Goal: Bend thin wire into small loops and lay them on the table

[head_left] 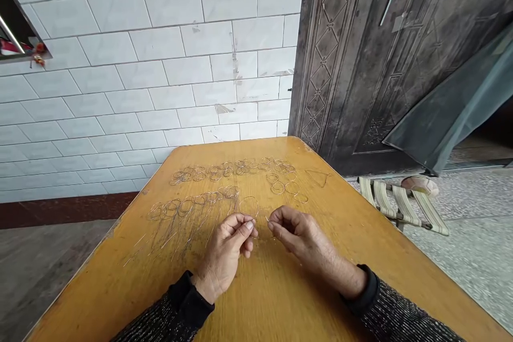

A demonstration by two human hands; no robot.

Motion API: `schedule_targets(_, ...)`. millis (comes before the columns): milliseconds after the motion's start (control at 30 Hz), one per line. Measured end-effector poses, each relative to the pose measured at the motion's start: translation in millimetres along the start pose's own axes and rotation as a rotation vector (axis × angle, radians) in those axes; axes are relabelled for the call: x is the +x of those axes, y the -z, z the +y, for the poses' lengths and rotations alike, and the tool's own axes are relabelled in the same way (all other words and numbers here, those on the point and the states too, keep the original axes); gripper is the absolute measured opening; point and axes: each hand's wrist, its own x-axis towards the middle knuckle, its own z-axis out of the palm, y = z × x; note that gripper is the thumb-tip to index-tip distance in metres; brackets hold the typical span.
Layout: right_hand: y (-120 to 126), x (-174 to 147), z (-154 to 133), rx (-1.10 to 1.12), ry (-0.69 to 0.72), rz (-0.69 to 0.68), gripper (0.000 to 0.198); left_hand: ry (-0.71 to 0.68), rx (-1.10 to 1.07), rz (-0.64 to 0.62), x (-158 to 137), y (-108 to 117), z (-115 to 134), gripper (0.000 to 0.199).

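Observation:
My left hand [228,251] is closed in a pinch on a thin wire loop [249,197], which stands up above the fingertips. A short way to the right, my right hand [302,235] has thumb and forefinger pressed together on a fine wire end [267,219]. Whether this end belongs to the same wire as the loop, I cannot tell. Left of my hands lies a row of looped wires [186,206] with long straight tails pointing toward me. Farther back is a second row of wire rings [228,169]. Several linked rings [277,187] lie beyond my right hand.
Everything lies on a yellow wooden table [276,299], its far edge near a white tiled wall [172,48]. A bent wire triangle [318,177] rests at the back right. Beside the table are a strapped stool [385,196], a dark door [360,64] and a grey curtain [452,101].

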Motion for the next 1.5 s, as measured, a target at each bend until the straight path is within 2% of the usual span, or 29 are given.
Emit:
schedule_targets(100, -2.1, 0.8, 3.0, 0.183, -0.077, -0.017, 0.011, 0.006, -0.029, -0.009, -1.3, -1.0, 0.2, 0.021)
schedule_targets(200, -3.2, 2.3, 4.8, 0.269, -0.127, -0.011, 0.017, 0.002, -0.035, -0.032, -2.4, -1.4, -0.5, 0.022)
schedule_targets(400, -1.8, 3.5, 1.5, 0.306, -0.187, -0.051, 0.019, 0.004, -0.039, -0.059, -2.5, -0.6, -2.0, 0.022)
schedule_targets(633, -0.9, 1.6, -4.4, 0.288, -0.159, -0.072, 0.024, 0.027, -0.066, -0.035, -2.7, -0.4, -1.8, 0.022)
schedule_targets(733, 0.0, 1.7, -5.2, 0.309, -0.157, -0.030, 0.029, 0.058, -0.142, -0.019, -2.0, -0.1, -0.8, 0.023)
schedule_targets(967, -0.1, 5.9, 1.5, 0.342, -0.215, 0.007, 0.029, 0.172, -0.372, -0.108, -0.8, 0.2, 2.7, 0.022)
schedule_targets(1100, -1.1, 5.9, 4.0, 0.373, -0.255, -0.043, 0.025, 0.194, -0.470, -0.094, -0.2, 1.4, 3.6, 0.018)
schedule_targets(1233, -1.9, 3.4, 2.9, 0.536, -0.361, -0.095, 0.026, 0.154, -0.526, -0.086, 1.1, 3.9, 4.1, 0.017)
schedule_targets(1333, -3.2, 0.7, 2.9, 0.684, -0.440, -0.122, 0.030, 0.126, -0.508, -0.063, 2.5, 5.7, 6.1, 0.018)
schedule_targets(1500, -7.4, -3.6, 6.1, 0.811, -0.540, -0.291, 0.034, 0.101, -0.439, -0.009, 4.3, 6.4, 10.7, 0.022)
